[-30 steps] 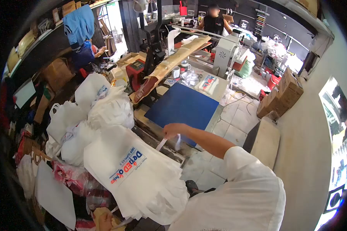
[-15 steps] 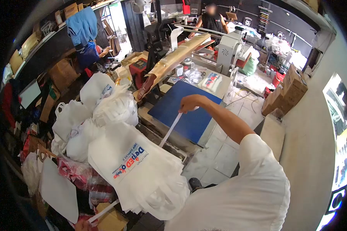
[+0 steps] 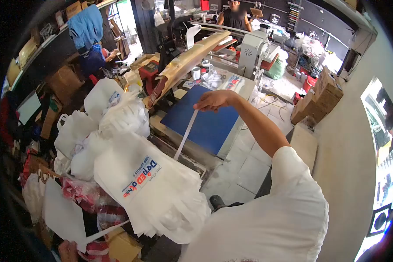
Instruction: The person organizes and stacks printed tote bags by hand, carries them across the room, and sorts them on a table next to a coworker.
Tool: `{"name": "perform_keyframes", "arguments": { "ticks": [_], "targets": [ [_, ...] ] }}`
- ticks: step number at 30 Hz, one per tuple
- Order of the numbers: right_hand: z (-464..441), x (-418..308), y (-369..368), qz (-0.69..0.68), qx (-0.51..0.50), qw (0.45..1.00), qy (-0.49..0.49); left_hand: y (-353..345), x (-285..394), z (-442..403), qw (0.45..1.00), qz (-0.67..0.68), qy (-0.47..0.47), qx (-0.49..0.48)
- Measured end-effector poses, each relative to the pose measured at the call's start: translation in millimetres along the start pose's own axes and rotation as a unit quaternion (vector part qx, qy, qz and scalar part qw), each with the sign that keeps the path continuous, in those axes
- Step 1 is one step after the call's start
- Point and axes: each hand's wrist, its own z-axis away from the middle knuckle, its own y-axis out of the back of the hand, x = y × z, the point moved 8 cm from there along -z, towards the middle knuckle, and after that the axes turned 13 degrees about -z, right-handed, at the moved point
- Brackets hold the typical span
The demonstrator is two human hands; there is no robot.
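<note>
A stack of white printed tote bags [image 3: 113, 163] lies in front of me, its handles fanned toward my body. My right hand [image 3: 214, 101] is raised over the blue board, its fingers closed on a white fabric strip [image 3: 186, 134]. The strip runs taut down to the far side of the stack and passes out of sight beneath it. On the near-left side, a length of the strip comes out from under the bags toward my left hand [image 3: 68, 251]. Those fingers, partly cut off by the lower frame edge, are pinched at the strip's end.
The blue board [image 3: 196, 118] lies on a machine bed beyond the stack. More white bags [image 3: 122, 115] are heaped at left, near a white sheet [image 3: 63, 214] and scissors [image 3: 43, 174]. Cardboard boxes [image 3: 321, 96] stand at right. Another person [image 3: 235, 18] is in the background.
My left hand has moved left and slightly up with the strip. My right hand still holds its end, now a little higher and further left in view. The whole view has shifted slightly.
</note>
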Motion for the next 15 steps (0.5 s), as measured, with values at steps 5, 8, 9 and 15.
{"name": "perform_keyframes", "arguments": {
  "ticks": [5,8,9,15],
  "targets": [
    [-4.4,-53.6,-37.8,-0.131,0.041,0.966,0.22,-6.9,39.1,-50.4,0.963,0.213,-0.092,0.135],
    [-7.7,-89.2,-94.1,-0.232,-0.044,0.923,0.303,-34.0,27.9,-104.0,0.896,0.335,-0.197,0.216],
    [-15.3,-94.2,-113.9,-0.271,-0.064,0.92,0.275,-37.7,31.8,-113.7,0.839,0.467,-0.157,0.232],
    [-63.9,-123.6,-186.7,-0.292,-0.039,0.911,0.29,-66.8,253.7,-103.8,0.925,0.235,-0.28,0.103]
  ]
}}
